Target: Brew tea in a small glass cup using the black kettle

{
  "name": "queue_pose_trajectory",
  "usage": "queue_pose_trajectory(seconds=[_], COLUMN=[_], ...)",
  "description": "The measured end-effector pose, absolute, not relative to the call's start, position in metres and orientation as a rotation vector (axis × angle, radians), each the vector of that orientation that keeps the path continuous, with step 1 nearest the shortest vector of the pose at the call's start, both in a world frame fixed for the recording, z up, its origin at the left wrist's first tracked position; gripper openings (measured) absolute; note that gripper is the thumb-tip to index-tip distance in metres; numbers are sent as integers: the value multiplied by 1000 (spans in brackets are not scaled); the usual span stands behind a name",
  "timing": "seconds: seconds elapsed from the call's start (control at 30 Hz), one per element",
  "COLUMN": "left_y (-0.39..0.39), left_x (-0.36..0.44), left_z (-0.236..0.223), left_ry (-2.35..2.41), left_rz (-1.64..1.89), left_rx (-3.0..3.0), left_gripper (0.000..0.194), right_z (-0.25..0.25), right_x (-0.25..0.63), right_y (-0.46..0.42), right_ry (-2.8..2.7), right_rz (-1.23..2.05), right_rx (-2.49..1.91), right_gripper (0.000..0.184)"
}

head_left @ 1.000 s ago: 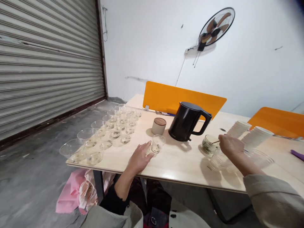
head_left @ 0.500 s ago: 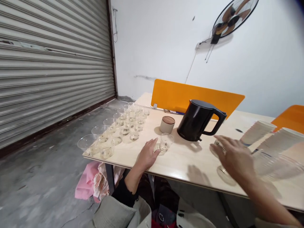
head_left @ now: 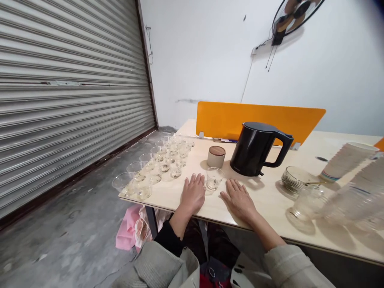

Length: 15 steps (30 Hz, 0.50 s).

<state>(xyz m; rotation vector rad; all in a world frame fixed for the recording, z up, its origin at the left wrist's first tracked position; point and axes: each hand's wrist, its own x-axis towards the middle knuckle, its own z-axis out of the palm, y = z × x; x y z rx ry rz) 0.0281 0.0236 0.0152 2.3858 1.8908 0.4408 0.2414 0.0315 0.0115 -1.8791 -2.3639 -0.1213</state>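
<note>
My left hand lies flat on the table, fingers stretched forward, just left of a clear plastic cup. Some small dark bits sit at the bottom of that cup. On the cup's other side, my right hand rests palm down with its fingers extended. Neither hand holds anything. Behind the cup stands a pale canister with a wooden lid. A black electric kettle is beyond my right hand, its handle pointing right.
Several clear cups with dark bits crowd the table's left end. To the right are a glass bowl, a clear glass vessel and stacks of nested cups. An orange divider runs behind the kettle.
My right hand has moved left, from above the glass bowl to the table beside the cup. My left hand stays left of the cup, now lying flatter. The view has shifted slightly.
</note>
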Motion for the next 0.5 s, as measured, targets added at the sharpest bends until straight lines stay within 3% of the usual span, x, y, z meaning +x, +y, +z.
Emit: queue_pose_trajectory(seconds=[0.5], left_y=[22], left_x=[25], left_z=[15], left_ry=[1740], left_rz=[394], left_rx=[2465], left_gripper=[54], right_z=[11], right_x=[242], right_y=[30], right_ry=[-2331], right_rz=[-114], right_rx=[-1866], right_gripper=[71])
